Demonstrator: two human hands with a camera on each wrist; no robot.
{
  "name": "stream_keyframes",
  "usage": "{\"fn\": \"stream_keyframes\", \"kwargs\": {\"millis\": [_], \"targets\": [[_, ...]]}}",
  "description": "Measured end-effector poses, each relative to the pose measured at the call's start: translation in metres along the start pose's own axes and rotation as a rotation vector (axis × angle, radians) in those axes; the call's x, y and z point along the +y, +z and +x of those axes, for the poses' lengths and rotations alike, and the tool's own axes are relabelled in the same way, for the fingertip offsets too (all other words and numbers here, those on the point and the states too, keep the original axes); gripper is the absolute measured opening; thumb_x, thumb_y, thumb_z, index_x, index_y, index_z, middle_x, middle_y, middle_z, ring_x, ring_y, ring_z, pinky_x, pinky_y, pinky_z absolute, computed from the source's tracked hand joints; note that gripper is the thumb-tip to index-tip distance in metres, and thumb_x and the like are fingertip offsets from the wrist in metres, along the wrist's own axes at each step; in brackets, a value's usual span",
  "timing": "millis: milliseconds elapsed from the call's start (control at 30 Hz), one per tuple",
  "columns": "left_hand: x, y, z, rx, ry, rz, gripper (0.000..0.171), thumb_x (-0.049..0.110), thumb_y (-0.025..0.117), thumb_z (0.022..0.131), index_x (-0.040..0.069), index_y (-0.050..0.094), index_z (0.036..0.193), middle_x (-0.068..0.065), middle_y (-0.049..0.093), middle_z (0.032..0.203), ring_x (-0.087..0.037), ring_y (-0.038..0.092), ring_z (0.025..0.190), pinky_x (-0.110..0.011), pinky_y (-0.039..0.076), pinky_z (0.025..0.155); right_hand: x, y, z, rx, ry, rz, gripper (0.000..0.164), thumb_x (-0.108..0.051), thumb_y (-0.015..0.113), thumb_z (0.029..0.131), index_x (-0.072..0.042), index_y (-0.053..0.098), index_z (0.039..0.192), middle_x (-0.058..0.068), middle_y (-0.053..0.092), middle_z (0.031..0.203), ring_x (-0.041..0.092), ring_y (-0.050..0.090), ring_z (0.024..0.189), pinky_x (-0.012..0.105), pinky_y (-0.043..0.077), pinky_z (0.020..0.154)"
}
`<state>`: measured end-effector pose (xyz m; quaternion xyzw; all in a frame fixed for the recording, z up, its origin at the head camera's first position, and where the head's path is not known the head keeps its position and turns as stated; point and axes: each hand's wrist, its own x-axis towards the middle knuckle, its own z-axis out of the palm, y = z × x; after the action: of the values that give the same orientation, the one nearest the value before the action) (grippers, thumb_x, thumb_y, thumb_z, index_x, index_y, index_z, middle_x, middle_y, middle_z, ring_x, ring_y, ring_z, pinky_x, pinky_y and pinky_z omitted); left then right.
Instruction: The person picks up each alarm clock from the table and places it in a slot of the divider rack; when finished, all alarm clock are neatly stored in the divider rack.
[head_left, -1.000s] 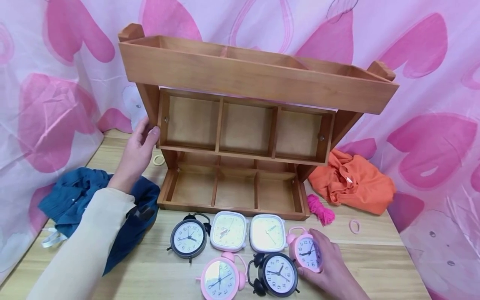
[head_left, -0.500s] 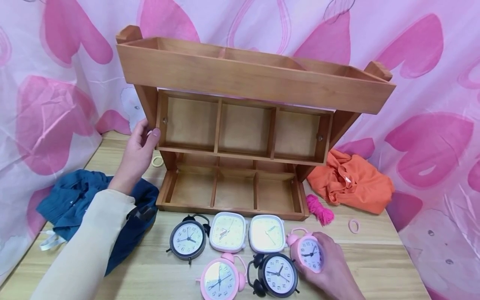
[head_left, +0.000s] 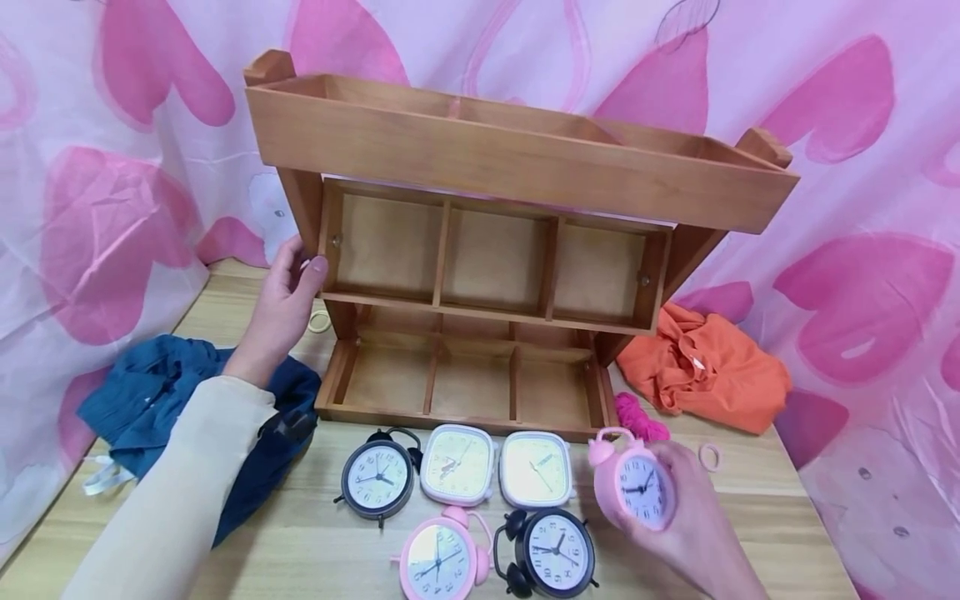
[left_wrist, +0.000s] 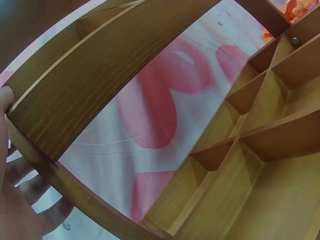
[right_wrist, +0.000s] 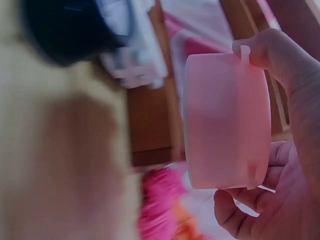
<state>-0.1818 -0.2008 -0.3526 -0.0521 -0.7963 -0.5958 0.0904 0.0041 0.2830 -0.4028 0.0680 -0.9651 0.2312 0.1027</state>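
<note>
My right hand (head_left: pixel 697 517) grips a pink twin-bell alarm clock (head_left: pixel 633 492), its face turned up toward the head camera. In the right wrist view the clock's smooth pink side (right_wrist: pixel 225 120) sits between thumb and curled fingers, over the wooden table. At the left, my left hand (head_left: pixel 277 312) holds the side of a brown tiered wooden shelf (head_left: pixel 517 158); the left wrist view shows its fingers (left_wrist: pixel 37 187) around the side board. Left of the held clock lie a black alarm clock (head_left: pixel 557 552), another pink one (head_left: pixel 438 558) and two white square clocks (head_left: pixel 536 468).
Another black alarm clock (head_left: pixel 377 479) lies before the shelf. Blue clothing (head_left: pixel 161 392) is heaped at the left, orange cloth (head_left: pixel 712 371) at the right. Pink yarn (head_left: pixel 637 417) and a pink ring (head_left: pixel 709 457) lie near the right hand. A heart-patterned curtain (head_left: pixel 862 200) hangs behind.
My right hand has raised the pink alarm clock from beside the black one, moving it slightly right and up. The left hand stays on the shelf's side.
</note>
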Motion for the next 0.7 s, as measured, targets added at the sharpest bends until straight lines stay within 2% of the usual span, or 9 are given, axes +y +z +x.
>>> {"fn": "stream_keyframes", "kwargs": {"millis": [100, 200, 367, 533, 700], "targets": [[0.001, -0.001, -0.001, 0.002, -0.004, 0.011, 0.056, 0.040, 0.042, 0.105, 0.023, 0.025, 0.155, -0.009, 0.032, 0.157, -0.030, 0.031, 0.145, -0.054, 0.030, 0.118, -0.004, -0.008, 0.026, 0.051, -0.086, 0.001, 0.088, -0.032, 0.093, 0.053, 0.001, 0.052, 0.123, 0.014, 0.056, 0.118, 0.024, 0.052, 0.101, 0.048, 0.050, 0.075], [0.001, 0.000, -0.001, -0.001, 0.002, 0.019, 0.056, 0.041, 0.042, 0.105, 0.023, 0.025, 0.155, -0.009, 0.033, 0.157, -0.031, 0.033, 0.145, -0.054, 0.030, 0.117, -0.005, -0.008, 0.056, 0.069, -0.150, 0.012, 0.082, -0.029, 0.091, 0.055, 0.003, 0.053, 0.120, 0.014, 0.057, 0.112, 0.024, 0.051, 0.099, 0.047, 0.047, 0.074], [-0.001, 0.002, -0.001, -0.007, 0.011, 0.009, 0.057, 0.040, 0.042, 0.105, 0.022, 0.025, 0.156, -0.010, 0.033, 0.157, -0.030, 0.033, 0.144, -0.054, 0.030, 0.118, -0.005, 0.005, 0.098, 0.001, -0.187, 0.025, 0.076, -0.032, 0.088, 0.062, 0.000, 0.054, 0.122, 0.012, 0.058, 0.111, 0.025, 0.050, 0.101, 0.045, 0.046, 0.080], [-0.003, 0.002, -0.002, -0.009, 0.004, 0.007, 0.057, 0.040, 0.042, 0.105, 0.022, 0.024, 0.156, -0.010, 0.032, 0.157, -0.030, 0.033, 0.144, -0.054, 0.031, 0.117, -0.009, 0.026, 0.122, -0.047, -0.233, 0.027, 0.072, -0.038, 0.087, 0.064, -0.003, 0.058, 0.120, 0.010, 0.062, 0.108, 0.026, 0.054, 0.101, 0.046, 0.048, 0.083], [-0.003, 0.000, -0.001, -0.005, 0.007, 0.017, 0.057, 0.041, 0.041, 0.105, 0.023, 0.024, 0.156, -0.009, 0.032, 0.157, -0.030, 0.032, 0.144, -0.055, 0.031, 0.117, -0.011, 0.042, 0.133, -0.080, -0.239, -0.020, 0.072, -0.042, 0.086, 0.064, -0.004, 0.058, 0.119, 0.012, 0.061, 0.111, 0.030, 0.054, 0.104, 0.049, 0.048, 0.090]]}}
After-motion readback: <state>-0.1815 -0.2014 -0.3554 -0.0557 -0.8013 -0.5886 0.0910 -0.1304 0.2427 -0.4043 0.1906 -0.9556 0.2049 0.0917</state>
